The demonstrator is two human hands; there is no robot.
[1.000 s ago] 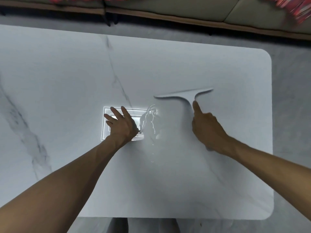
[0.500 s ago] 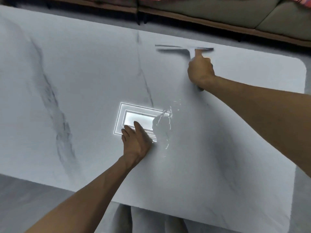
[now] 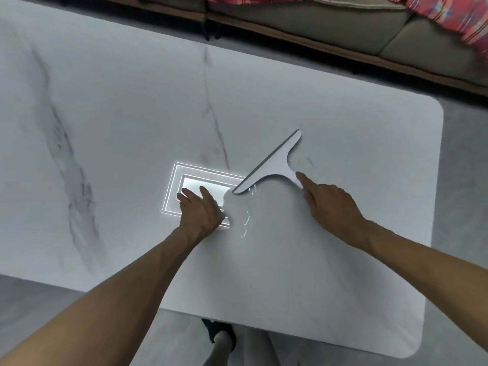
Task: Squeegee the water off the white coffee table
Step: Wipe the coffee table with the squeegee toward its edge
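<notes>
The white marble-veined coffee table (image 3: 132, 114) fills most of the view. My right hand (image 3: 332, 207) grips the handle of a white T-shaped squeegee (image 3: 274, 165), forefinger stretched along it. The blade runs diagonally, its lower end touching a puddle of water (image 3: 240, 215) near the table's middle. My left hand (image 3: 200, 210) rests flat on the table just left of the puddle, fingers spread, over a bright rectangular light reflection (image 3: 200, 180).
A beige sofa (image 3: 330, 25) with a wooden base runs along the far side, with red plaid cloth (image 3: 454, 19) on it. Grey floor (image 3: 470, 180) lies to the right. My feet (image 3: 224, 336) show under the near edge.
My right hand has pulled the squeegee from the table's far edge back toward me to the puddle, turning the blade diagonal. My left hand stayed pressed by the puddle.
</notes>
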